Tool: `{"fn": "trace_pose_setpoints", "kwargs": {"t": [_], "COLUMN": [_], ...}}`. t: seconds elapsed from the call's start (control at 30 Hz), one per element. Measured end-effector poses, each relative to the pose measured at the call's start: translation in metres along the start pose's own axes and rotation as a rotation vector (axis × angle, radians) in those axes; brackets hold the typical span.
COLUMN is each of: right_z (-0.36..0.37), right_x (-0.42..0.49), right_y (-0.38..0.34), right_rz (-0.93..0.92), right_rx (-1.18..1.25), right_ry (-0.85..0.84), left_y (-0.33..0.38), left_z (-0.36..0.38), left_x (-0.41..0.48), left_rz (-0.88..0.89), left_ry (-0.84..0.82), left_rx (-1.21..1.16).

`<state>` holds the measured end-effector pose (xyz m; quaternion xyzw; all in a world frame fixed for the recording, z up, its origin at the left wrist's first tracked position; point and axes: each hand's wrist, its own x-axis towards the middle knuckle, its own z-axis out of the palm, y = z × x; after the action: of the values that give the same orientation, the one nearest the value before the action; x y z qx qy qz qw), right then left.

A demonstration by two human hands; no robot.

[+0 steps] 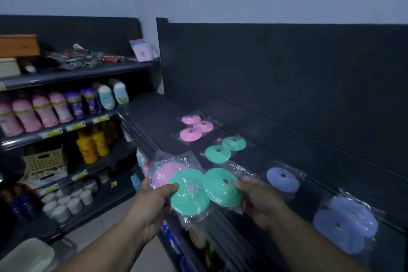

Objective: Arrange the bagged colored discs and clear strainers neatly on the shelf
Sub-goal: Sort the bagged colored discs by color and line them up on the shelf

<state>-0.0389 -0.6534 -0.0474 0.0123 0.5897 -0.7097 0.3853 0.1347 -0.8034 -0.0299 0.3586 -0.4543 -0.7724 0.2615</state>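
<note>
— Dark shelf (pixel 154 115), bags laid along it?
— Yes. Beyond the hands lie a pink bag (pixel 194 127) and a green bag (pixel 225 149); right of them, two blue bags (pixel 283 180).
— And the grip?
— Left hand (pixel 152 201) pinches a green disc (pixel 188 192), pink behind it; right hand (pixel 260 201) clasps another green disc (pixel 221 186), just above the shelf's front edge.

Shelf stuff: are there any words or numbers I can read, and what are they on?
No text is readable.
Yellow price tags on the left shelf edges: too blurred.
Bottle labels: too blurred.
Bags of discs: no print visible.
</note>
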Motion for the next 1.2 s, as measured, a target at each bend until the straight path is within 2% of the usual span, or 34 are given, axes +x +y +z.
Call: {"fn": "trace_pose_setpoints", "kwargs": {"t": [0.13, 0.23, 0.43, 0.57, 0.63, 0.73, 0.83, 0.93, 1.2], "right_z": [0.0, -0.011, -0.021, -0.005, 0.011, 0.037, 0.058, 0.072, 0.079], "right_x": [0.062, 0.102, 0.153, 0.167, 0.168, 0.177, 0.197, 0.212, 0.228], "right_y": [-0.029, -0.042, -0.056, -0.054, -0.044, -0.032, -0.024, -0.026, -0.032], "right_rz": [-0.046, -0.147, -0.295, -0.377, -0.397, -0.196, 0.011, 0.109, 0.113], "right_rx": [-0.002, -0.081, -0.398, -0.814, -1.138, -1.451, -1.509, -1.55, -1.575], "right_ry": [0.075, 0.246, 0.596, 0.776, 0.76, 0.612, 0.531, 0.539, 0.581], "left_y": [0.02, 0.025, 0.032, 0.043, 0.052, 0.066, 0.076, 0.077, 0.079], "left_z": [0.01, 0.014, 0.031, 0.038, 0.04, 0.04, 0.04, 0.036, 0.033], "left_x": [0.058, 0.098, 0.182, 0.24, 0.268, 0.302, 0.326, 0.338, 0.359], "left_rz": [0.001, -0.028, -0.061, -0.101, -0.114, -0.129, -0.153, -0.176, -0.227], "left_ry": [-0.006, -0.022, -0.12, -0.258, -0.345, -0.47, -0.566, -0.62, -0.674], "left_rx": [-0.014, -0.003, 0.042, 0.054, 0.081, 0.1, 0.103, 0.105, 0.123]}}
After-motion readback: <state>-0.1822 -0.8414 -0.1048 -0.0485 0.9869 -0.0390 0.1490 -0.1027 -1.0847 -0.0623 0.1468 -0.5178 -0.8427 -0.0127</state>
